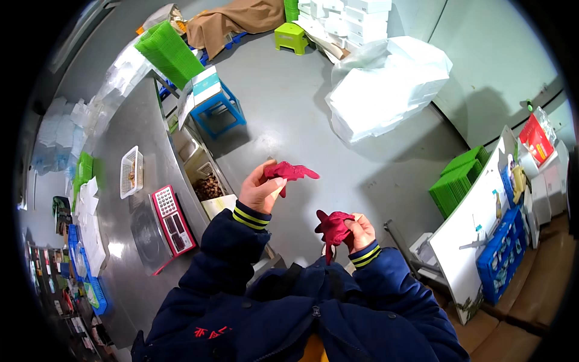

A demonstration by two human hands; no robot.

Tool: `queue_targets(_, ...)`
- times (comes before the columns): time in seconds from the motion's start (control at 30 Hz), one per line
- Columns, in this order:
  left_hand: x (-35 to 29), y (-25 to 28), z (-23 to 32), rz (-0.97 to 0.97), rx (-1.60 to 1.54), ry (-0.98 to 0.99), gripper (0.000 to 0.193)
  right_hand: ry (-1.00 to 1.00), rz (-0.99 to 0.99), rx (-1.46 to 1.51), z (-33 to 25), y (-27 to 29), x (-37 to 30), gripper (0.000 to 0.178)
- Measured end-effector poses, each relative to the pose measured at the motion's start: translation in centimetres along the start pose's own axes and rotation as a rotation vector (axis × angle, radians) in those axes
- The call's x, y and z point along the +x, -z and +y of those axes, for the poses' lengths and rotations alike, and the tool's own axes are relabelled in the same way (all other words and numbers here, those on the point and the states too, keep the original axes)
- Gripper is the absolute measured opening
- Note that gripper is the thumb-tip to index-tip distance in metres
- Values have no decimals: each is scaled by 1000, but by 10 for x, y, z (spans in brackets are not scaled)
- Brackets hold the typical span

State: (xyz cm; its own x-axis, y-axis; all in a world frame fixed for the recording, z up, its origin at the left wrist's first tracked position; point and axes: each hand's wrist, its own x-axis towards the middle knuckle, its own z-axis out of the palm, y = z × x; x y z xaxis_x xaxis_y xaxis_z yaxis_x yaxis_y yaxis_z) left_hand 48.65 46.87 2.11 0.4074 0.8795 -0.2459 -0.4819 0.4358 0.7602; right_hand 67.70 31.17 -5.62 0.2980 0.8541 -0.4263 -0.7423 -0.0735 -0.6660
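In front of my body, two dark red gloves are held up, one in each hand. My left hand (260,187) pinches one crumpled red glove (292,171) between thumb and fingers, its limp fingers pointing right. Lower and to the right, my right hand (362,232) is closed on the other red glove (333,228), which is bunched up with several glove fingers sticking out leftward. The two gloves are apart from each other. Both hands are bare, with dark blue sleeves and yellow-striped cuffs at the wrists.
On the left, a steel table (129,223) carries a red-framed scale (175,220) and a white basket (131,172). A blue stool (218,111) stands beyond. Wrapped white boxes (389,84) sit on the floor ahead. Green crates (459,180) and a blue crate (502,256) are at right.
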Motion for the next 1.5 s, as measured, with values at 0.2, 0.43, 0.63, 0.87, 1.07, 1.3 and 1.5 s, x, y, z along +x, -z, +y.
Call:
queue_targets(0.2, 33, -15, 13, 156, 22, 6, 12, -228, -144, 59, -17, -47, 54, 11)
queue_targets(0.43, 43, -13, 21, -32, 522, -80, 36, -403, -228, 1, -36, -124, 110, 19)
queue_targets(0.63, 96, 45, 36, -85, 669, -237, 34, -400, -415, -251, -35, -168, 175, 18)
queue_targets(0.87, 163, 59, 91, -229, 753, -127, 37, 384, -712, -1026, -45, -229, 252, 48)
queue_targets(1.07, 214, 87, 88, -188, 642, -161, 40, -4, -707, -930, -29, -244, 320, 20)
queue_targets(1.3, 308, 134, 103, 238, 535, -136, 20, 15, -470, -688, -18, -255, 441, 12)
queue_targets(1.5, 436, 122, 112, 158, 290, 176, 29, -29, -739, -694, -28, -307, 548, 12)
